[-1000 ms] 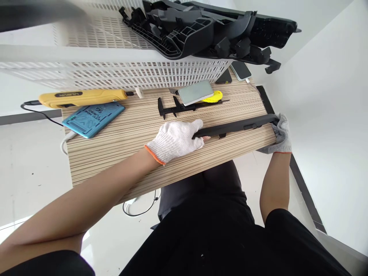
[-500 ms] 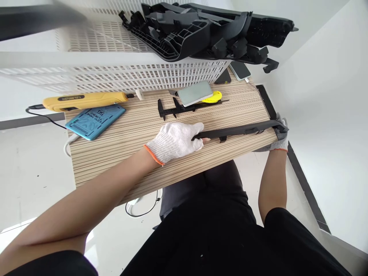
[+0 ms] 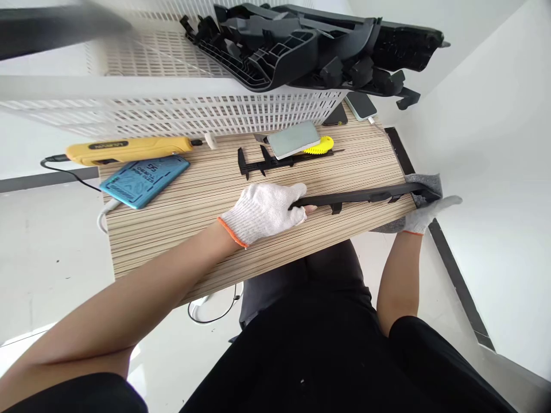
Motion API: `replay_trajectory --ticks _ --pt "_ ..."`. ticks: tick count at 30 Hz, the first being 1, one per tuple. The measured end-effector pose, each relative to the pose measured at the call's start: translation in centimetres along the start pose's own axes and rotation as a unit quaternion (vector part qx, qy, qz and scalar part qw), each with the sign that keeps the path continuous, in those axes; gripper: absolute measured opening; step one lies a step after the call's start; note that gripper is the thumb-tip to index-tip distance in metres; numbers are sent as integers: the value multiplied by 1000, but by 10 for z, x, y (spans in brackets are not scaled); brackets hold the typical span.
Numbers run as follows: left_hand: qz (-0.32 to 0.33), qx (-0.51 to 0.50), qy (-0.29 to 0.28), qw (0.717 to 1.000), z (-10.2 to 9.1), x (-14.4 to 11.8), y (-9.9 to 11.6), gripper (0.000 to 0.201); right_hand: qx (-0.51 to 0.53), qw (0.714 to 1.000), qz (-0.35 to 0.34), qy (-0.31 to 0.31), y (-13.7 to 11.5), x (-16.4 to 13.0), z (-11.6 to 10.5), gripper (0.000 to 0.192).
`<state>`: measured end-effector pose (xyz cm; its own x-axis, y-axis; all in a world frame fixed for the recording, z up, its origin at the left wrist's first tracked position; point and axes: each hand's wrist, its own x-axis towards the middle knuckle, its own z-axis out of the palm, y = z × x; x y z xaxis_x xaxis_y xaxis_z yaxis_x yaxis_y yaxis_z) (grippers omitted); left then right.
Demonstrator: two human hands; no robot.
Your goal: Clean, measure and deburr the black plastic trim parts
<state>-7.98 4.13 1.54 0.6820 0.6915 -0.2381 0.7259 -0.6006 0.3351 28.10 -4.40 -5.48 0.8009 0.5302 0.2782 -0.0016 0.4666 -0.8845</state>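
A long, thin black plastic trim piece (image 3: 357, 197) lies along the right part of the wood-grain table, small clips showing on its lower side. My left hand (image 3: 273, 209), in a white knit glove with an orange cuff, is closed around the piece's left end. Past the table's right edge, my gloved right hand (image 3: 424, 217) holds a grey cloth (image 3: 430, 182) against the piece's right end. One digit of that hand points out to the right; its other fingers are mostly hidden by the cloth.
Behind stands a white slatted crate (image 3: 215, 112) heaped with black plastic parts (image 3: 297, 51). Before it lie a yellow corded rotary tool (image 3: 133, 150), a blue phone-like box (image 3: 145, 179), black calipers (image 3: 262, 164), a grey-green block (image 3: 293, 140), a yellow-handled cutter (image 3: 321, 145) and phones (image 3: 361, 106).
My right hand has turned and shifted slightly, a digit now stretched out to the right, and more of the grey cloth shows around the piece's end. My left hand keeps its grip.
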Motion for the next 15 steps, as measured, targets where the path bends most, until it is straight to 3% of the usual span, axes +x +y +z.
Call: replay_trajectory --ticks 3,7,12,15 --pt "-1 5 -3 1000 -1 0 0 49 -14 995 -1 99 8 11 -8 58" --pt "5 -9 -13 1000 -3 0 -2 48 -159 972 8 172 5 26 -18 47" --pt "-12 -9 -22 1000 -7 0 -3 51 -268 942 -37 200 -13 23 -17 35" --pt "-3 4 -28 1000 -6 1 -4 54 -350 923 -19 156 -22 18 -10 40"
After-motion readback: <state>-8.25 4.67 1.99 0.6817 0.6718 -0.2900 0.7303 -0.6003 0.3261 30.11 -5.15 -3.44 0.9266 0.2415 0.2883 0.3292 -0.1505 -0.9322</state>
